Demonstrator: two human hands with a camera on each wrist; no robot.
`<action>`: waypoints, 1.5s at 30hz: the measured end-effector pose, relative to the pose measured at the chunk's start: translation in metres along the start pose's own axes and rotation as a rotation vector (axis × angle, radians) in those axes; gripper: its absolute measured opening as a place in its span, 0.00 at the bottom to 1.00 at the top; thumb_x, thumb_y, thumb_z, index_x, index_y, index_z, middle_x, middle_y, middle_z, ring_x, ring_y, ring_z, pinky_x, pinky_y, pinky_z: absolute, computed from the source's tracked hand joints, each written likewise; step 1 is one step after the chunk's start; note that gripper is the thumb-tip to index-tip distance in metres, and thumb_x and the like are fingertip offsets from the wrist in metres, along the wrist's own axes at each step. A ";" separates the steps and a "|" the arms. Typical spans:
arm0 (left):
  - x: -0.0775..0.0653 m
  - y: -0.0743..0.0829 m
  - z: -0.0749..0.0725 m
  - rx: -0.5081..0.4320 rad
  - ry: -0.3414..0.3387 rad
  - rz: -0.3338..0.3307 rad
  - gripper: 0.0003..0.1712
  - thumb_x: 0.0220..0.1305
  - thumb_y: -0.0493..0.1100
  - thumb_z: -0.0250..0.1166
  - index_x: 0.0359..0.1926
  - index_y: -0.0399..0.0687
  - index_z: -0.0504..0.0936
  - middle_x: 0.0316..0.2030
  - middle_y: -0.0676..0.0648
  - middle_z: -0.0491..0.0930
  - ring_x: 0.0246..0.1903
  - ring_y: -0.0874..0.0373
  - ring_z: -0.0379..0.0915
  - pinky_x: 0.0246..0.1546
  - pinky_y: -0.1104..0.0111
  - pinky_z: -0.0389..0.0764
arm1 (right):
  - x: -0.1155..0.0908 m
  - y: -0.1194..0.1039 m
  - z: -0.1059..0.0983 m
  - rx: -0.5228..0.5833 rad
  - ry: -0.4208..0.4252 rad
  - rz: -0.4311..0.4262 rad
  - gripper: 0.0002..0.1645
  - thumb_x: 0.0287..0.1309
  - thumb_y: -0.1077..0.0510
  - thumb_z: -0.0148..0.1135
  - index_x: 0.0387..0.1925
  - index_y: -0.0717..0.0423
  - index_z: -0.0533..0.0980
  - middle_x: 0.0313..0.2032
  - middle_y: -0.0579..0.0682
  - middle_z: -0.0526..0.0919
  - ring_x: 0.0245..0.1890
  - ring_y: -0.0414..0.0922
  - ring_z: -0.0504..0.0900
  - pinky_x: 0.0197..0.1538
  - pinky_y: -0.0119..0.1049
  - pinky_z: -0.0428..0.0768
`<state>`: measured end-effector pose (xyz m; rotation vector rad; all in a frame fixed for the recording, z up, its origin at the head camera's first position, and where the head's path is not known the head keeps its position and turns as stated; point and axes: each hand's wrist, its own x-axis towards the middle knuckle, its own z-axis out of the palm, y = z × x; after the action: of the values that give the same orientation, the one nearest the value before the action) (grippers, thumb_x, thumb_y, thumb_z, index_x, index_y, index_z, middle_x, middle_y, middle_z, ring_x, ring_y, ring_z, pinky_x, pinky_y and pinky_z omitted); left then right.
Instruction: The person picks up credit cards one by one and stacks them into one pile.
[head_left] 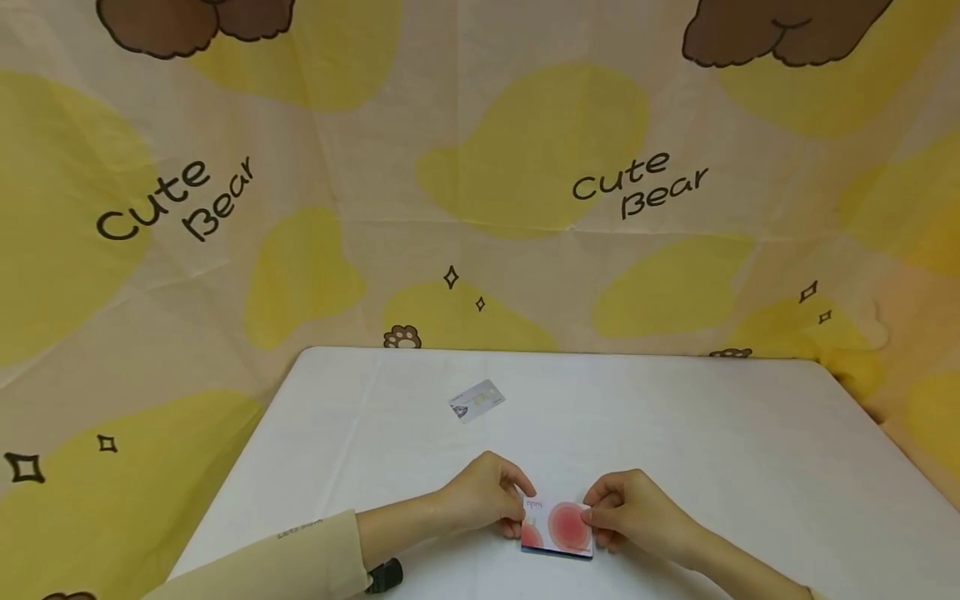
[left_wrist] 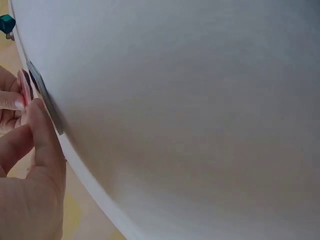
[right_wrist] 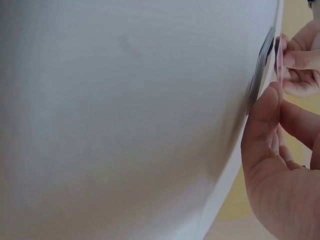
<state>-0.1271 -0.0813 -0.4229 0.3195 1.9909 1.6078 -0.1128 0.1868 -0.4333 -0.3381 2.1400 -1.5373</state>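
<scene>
A white card with pink-red circles (head_left: 557, 527) is held by its two short sides over the near part of the table. My left hand (head_left: 480, 493) pinches its left edge, and my right hand (head_left: 647, 510) pinches the right edge between thumb and fingers. Beneath it a stack of cards (right_wrist: 259, 72) lies on the tabletop, its layered grey edges showing in both wrist views. There the pink card (right_wrist: 280, 62) appears tilted slightly apart from the stack. In the head view the stack is mostly hidden, with only a dark edge below the pink card.
A single silver-grey card (head_left: 477, 402) lies farther back on the white table (head_left: 675, 417), left of centre. Behind the table's far edge hangs a yellow and beige cloth (head_left: 525, 150) with bear prints. A black band (head_left: 386, 576) shows by the left sleeve.
</scene>
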 end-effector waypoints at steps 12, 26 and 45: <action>-0.003 0.000 0.004 0.003 0.026 -0.043 0.13 0.55 0.19 0.65 0.41 0.30 0.85 0.21 0.39 0.83 0.15 0.59 0.77 0.18 0.74 0.82 | 0.000 0.006 0.003 -0.032 -0.001 0.020 0.07 0.63 0.64 0.70 0.38 0.66 0.80 0.24 0.52 0.83 0.22 0.44 0.81 0.25 0.32 0.83; -0.003 -0.001 0.005 0.025 0.042 -0.055 0.12 0.54 0.18 0.67 0.38 0.29 0.84 0.21 0.38 0.83 0.15 0.59 0.77 0.17 0.72 0.82 | 0.002 0.005 0.006 -0.159 0.013 -0.006 0.06 0.64 0.63 0.71 0.37 0.62 0.81 0.22 0.49 0.82 0.19 0.43 0.79 0.21 0.30 0.79; -0.002 0.002 0.006 0.015 0.048 -0.074 0.10 0.52 0.18 0.67 0.35 0.29 0.83 0.22 0.37 0.83 0.14 0.59 0.77 0.16 0.74 0.81 | 0.001 -0.002 0.005 -0.163 -0.007 -0.016 0.06 0.65 0.63 0.70 0.38 0.63 0.80 0.21 0.50 0.79 0.18 0.42 0.76 0.21 0.27 0.76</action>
<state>-0.1221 -0.0767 -0.4217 0.2123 2.0278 1.5688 -0.1108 0.1815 -0.4333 -0.4152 2.2675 -1.3714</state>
